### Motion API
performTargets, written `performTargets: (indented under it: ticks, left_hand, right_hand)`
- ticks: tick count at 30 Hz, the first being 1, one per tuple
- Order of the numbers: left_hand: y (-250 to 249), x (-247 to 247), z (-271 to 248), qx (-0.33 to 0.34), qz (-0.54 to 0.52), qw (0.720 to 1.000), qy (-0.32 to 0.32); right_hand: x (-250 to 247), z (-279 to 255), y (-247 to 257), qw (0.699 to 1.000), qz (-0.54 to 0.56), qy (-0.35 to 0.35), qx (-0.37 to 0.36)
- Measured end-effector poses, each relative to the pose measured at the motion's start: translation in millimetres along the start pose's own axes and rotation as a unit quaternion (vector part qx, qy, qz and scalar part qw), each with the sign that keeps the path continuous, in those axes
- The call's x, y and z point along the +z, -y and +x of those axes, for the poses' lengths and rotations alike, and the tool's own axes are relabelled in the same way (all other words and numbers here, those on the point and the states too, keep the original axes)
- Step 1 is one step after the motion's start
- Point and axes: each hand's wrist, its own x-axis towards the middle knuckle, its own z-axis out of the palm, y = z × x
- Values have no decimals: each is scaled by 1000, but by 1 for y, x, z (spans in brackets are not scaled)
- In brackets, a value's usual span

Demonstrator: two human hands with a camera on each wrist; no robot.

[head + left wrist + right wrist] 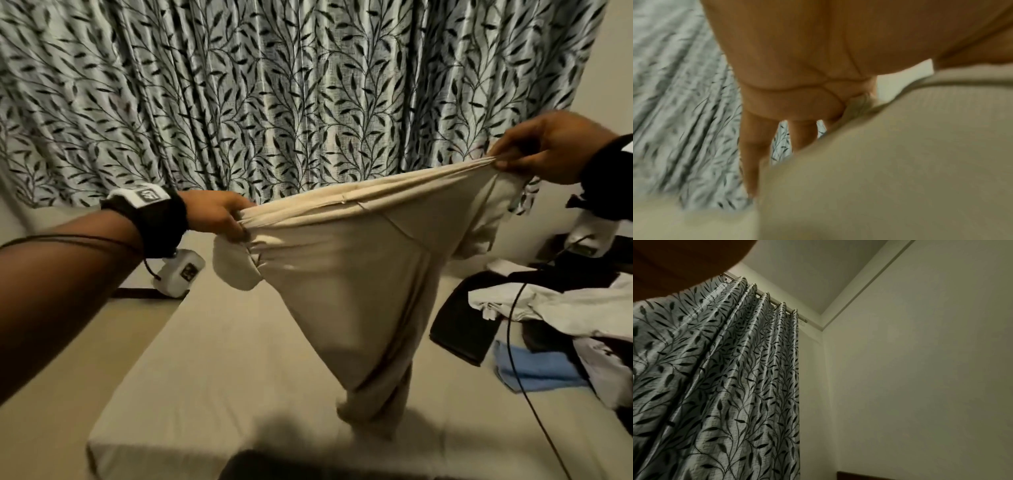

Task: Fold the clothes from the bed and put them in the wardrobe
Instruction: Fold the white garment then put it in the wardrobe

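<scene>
Head view shows a cream garment (346,267) stretched mid-frame above the bed (219,377), its lower end trailing onto the sheet. The left hand (219,214) pinches one bunched edge at centre left; the right hand (541,147) pinches the other at upper right. It looks like trousers, though folds obscure that. More clothes (555,322) are heaped at right, with a leaf-print curtain (274,85) behind.

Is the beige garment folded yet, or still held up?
Not folded: the beige garment hangs stretched between the left hand and right hand, its lower end bunched on the bed.
</scene>
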Motion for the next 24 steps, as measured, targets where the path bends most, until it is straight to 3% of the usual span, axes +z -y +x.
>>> performTargets:
  ticks: [1,3,4,5,6,7,8,9,10,12,15,17,18,20,21,22,24]
  left_hand:
    - [6,-1,-2,22,-174,984,3]
    - [10,12,-7,82,-419,904,26]
    - [9,24,-9,110,-464,878,47]
    - [4,36,-12,122,-470,871,71]
    - [-1,45,-14,114,-437,888,86]
    - [-5,51,-18,97,-347,929,82]
    - [-8,55,-21,83,-190,975,77]
    - [-13,58,-25,69,-16,994,85]
    - [-16,61,-26,48,140,985,87]
    - [-31,61,-28,-3,348,934,80]
    - [-46,41,-27,-76,466,880,59]
    - [-37,19,-27,-65,473,878,-45]
    - [-28,8,-26,-41,405,903,-134]
    - [-5,-5,-25,28,73,965,-249]
    - [4,-3,-26,73,-111,955,-265]
    - [7,5,-26,111,-242,926,-266]
    - [12,16,-21,145,-408,861,-267]
  right_hand:
    - [0,-2,-2,1000,5,-8,-4]
    - [3,-5,-6,999,17,-13,-23]
    - [4,-6,-8,999,19,-13,-31]
    - [5,-7,-11,999,14,-13,-35]
    - [6,-8,-13,999,3,-15,-33]
    - [4,-10,-15,1000,-17,-8,-20]
    - [4,-11,-18,999,-39,3,-4]
    - [2,-13,-20,998,-54,14,8]
    - [2,-16,-21,998,-58,30,11]
    - [4,-19,-19,997,-65,48,-10]
    - [7,-18,-14,994,-96,56,-18]
    - [5,-18,-14,994,-98,49,2]
    - [5,-18,-16,994,-102,37,9]
    - [5,-18,-21,996,-92,9,12]
    - [6,-18,-22,997,-76,4,7]
    - [8,-19,-22,998,-63,1,5]
    - [12,-19,-20,998,-53,13,14]
